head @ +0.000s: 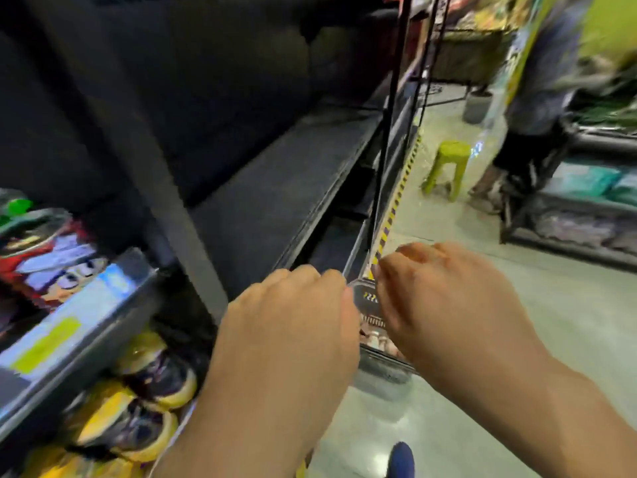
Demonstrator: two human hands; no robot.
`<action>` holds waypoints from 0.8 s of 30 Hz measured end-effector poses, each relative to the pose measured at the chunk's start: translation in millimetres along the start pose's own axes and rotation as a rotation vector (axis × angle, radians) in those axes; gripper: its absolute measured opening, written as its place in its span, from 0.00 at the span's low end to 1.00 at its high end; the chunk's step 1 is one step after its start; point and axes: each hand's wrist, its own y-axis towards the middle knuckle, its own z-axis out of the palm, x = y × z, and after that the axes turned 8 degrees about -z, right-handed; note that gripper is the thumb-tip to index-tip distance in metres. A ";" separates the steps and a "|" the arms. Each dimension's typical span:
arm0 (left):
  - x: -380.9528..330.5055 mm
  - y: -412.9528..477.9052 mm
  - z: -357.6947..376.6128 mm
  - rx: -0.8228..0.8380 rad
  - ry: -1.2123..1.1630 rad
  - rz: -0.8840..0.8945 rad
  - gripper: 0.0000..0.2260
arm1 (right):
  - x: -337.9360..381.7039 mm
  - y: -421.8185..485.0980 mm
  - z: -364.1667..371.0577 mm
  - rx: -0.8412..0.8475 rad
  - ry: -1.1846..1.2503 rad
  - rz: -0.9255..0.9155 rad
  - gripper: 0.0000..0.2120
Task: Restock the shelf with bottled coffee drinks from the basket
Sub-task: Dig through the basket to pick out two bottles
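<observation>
Below, between the two wrists, a dark basket [369, 303] is seen on the pale floor [568, 305] just beside the foot of the shelf [275, 188], with small bottled coffee drinks [376, 340] (blurred, brownish with light caps) lying in it. The left hand [293, 312] and the right hand [444, 298] are held side by side above the basket, backs up and fingers curled downward, though whether anything is gripped cannot be told, the fingertips being hidden. Yellow-rimmed packs [148, 391] are stacked low at left, and a green stool [448, 167] is set well apart down the aisle.
</observation>
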 end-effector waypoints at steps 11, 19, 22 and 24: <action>-182.1 183.9 205.2 0.330 -0.021 0.175 0.09 | -239.4 20.7 148.4 0.317 0.008 0.331 0.11; -206.5 260.4 408.8 0.756 0.145 0.147 0.13 | -311.6 48.2 318.6 0.697 0.177 0.446 0.13; -192.9 266.4 503.7 0.873 0.190 0.151 0.15 | -318.4 48.9 412.2 0.819 0.223 0.491 0.13; -178.3 264.2 572.4 0.943 0.166 0.134 0.14 | -318.5 42.3 479.8 0.904 0.255 0.508 0.14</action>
